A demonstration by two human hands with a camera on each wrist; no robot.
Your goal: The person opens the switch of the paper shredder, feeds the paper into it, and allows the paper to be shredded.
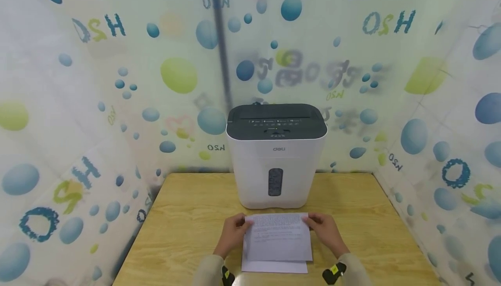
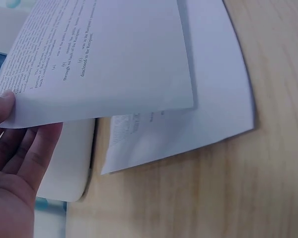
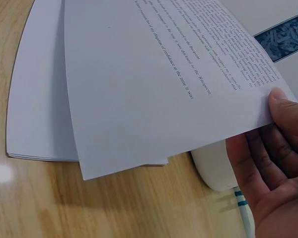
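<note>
A printed sheet of paper (image 1: 279, 240) is held up by its two far corners, raised off the paper stack (image 1: 274, 267) beneath it. My left hand (image 1: 235, 232) pinches the left corner, thumb on top and fingers underneath, as the left wrist view shows. At the right corner my right hand (image 1: 324, 230) pinches the same sheet in the same way. Just beyond both hands stands a white paper shredder (image 1: 254, 177) with a dark top (image 1: 278, 123). Paper shreds show through its small window (image 3: 285, 37). The sheet hides most of the stack.
The wooden table (image 1: 188, 216) carries the shredder at its back edge. Patterned curtain-like walls (image 1: 176, 116) close in behind and on both sides. A cable (image 3: 244, 213) with blue-green bands runs by the shredder in the right wrist view.
</note>
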